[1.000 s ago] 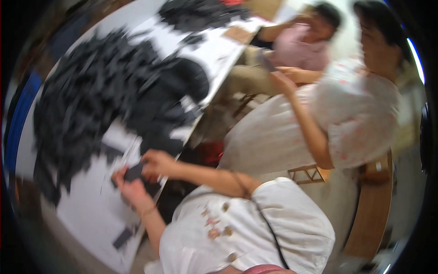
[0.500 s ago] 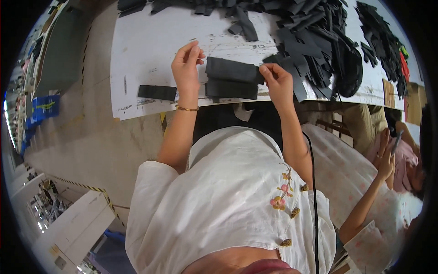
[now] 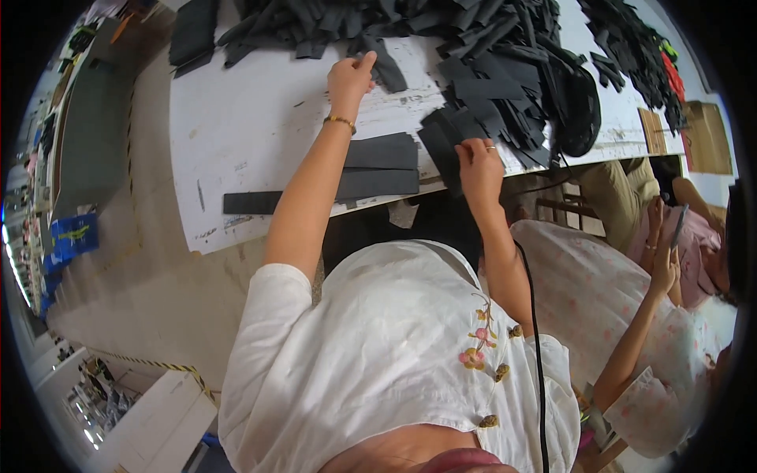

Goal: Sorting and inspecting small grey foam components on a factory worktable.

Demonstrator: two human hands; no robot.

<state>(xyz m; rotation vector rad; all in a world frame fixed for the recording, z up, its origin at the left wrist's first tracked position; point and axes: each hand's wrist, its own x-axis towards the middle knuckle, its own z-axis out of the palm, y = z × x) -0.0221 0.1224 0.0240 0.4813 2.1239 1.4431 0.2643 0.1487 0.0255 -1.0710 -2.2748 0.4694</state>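
Note:
My right hand (image 3: 480, 164) pinches the edge of a black fabric piece (image 3: 438, 148), which hangs tilted near the table's front edge. My left hand (image 3: 351, 80) is stretched forward over the table, beside a loose dark strip (image 3: 389, 69) at the fringe of the pile. Its fingers are loosely curled, with the index finger and thumb apart and nothing visible between them. Flat black pieces (image 3: 385, 151) lie in rows below my left wrist, partly covered by the forearm. One more flat strip (image 3: 248, 202) shows to the left of that forearm.
A large heap of black strips (image 3: 493, 83) covers the back and right of the white table (image 3: 229, 126). A dark stack (image 3: 194, 33) sits at the far left corner. A black bag-like bundle (image 3: 579, 110) stands right. A person holding a phone (image 3: 680, 225) sits at the right.
My left hand has reached forward to the pile's edge. My right hand has drawn a black piece off to the right of the flat rows and tilted it. The view has shifted.

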